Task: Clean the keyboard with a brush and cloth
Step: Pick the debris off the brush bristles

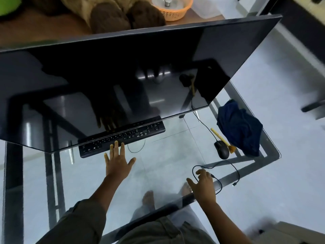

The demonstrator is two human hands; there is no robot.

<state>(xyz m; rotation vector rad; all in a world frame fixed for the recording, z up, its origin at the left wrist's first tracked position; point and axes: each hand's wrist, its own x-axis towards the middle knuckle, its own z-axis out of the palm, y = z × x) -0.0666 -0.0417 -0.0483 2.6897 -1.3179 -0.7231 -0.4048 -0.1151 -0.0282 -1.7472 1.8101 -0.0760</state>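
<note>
Big dark screen (123, 76), switched off and tilted, hangs over the back half of the keyboard (123, 138) and hides its far rows. Glass table (167, 152) carries everything; the black keyboard lies flat on it, angled, only its front rows showing. Dark blue cloth (241, 127) sits crumpled well to the right of the keyboard, near the table's right edge. Nobody is holding it.

Left hand (118, 164) is just in front of the keyboard, palm down, fingers straight and spread wide, with the middle fingertips reaching onto the front edge of the keys. Right hand (204, 184) is well right of the keyboard and nearer the person, fingers loosely bent, thumb out, holding nothing. Cannot tell if it touches the cable.

Black mouse (222, 148) is right of the keyboard, between it and the cloth. Brush (222, 139) with a yellow handle lies just beyond the mouse, its bristle end against the cloth. A thin black cable (235, 171) loops right of the keyboard, beside the right hand.
</note>
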